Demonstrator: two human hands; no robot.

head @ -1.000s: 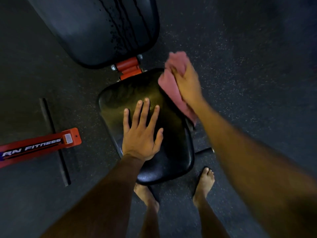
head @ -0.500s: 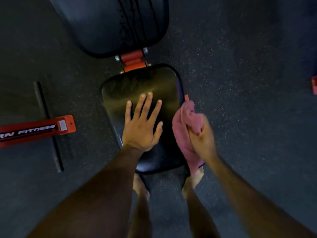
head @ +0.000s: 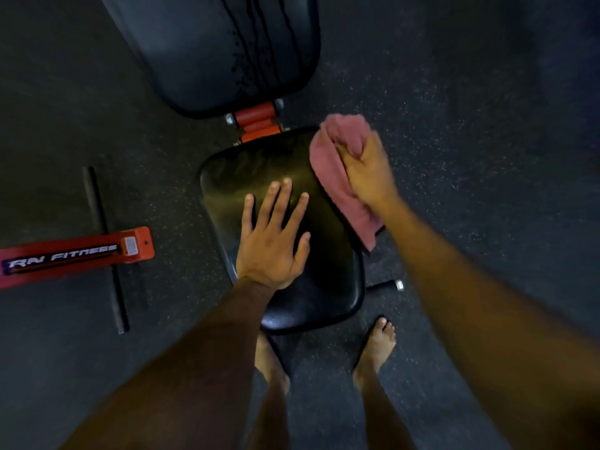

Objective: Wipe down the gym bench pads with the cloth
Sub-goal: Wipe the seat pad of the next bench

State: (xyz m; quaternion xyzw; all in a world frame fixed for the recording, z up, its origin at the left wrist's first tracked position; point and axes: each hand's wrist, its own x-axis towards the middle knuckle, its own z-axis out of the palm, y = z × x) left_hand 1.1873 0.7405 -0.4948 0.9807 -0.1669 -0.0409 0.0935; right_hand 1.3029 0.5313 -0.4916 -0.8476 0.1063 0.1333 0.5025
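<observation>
The black seat pad (head: pixel 246 170) of the gym bench lies below me, with the larger back pad (head: pixel 207 47) beyond it across an orange hinge (head: pixel 258 120). My left hand (head: pixel 274 241) rests flat on the seat pad, fingers straight and spread. My right hand (head: pixel 367 170) grips a bunched pink cloth (head: pixel 334 157) against the seat pad's far right edge; part of the cloth hangs down the pad's right side.
A red frame bar lettered "FITNESS" (head: pixel 74 254) and a black floor bar (head: pixel 104 248) lie to the left on the dark speckled floor. A black handle (head: pixel 384 285) sticks out right of the seat. My bare feet (head: pixel 378 345) stand at the seat's near end.
My right hand carried the cloth from the pad's far right corner down its right edge, then back up to the far right corner. The left hand stayed flat on the pad.
</observation>
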